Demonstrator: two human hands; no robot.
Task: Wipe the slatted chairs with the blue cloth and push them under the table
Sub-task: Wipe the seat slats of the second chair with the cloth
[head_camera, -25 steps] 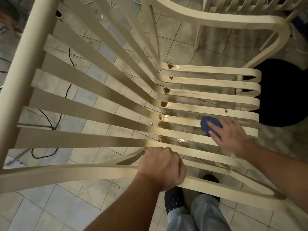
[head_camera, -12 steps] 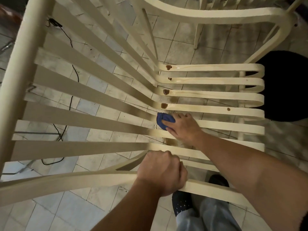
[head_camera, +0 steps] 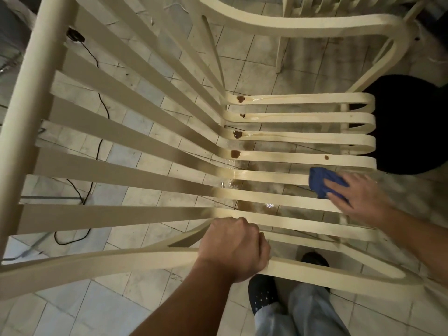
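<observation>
On my feed the blue cloth (head_camera: 320, 180) sits bunched on a seat slat of the slatted chair (head_camera: 121, 183), toward the right end of the seat, close to where the slats curl over at the front. The right hand (head_camera: 358, 197) presses it down with fingers laid flat across it, not curled round it; this hand is slightly blurred. The left hand (head_camera: 235, 248) is clenched round the near armrest (head_camera: 97, 265), knuckles up.

Brown puddles (head_camera: 240, 99) sit in the bends of the four far slats, where back meets seat, and one small brown spot (head_camera: 326, 157) marks the slat just beyond the cloth. Through the gaps I see the tiled floor (head_camera: 145, 287), with a wet sheen under the seat. A black cable (head_camera: 100, 98) trails over the tiles at left.

Right of the seat front lies a dark round shape (head_camera: 412, 124) — I cannot tell what it is. A second cream chair (head_camera: 315, 6) stands at the far edge. Nearest me are a dark dotted shoe (head_camera: 261, 292) and a pale trouser leg (head_camera: 310, 311).
</observation>
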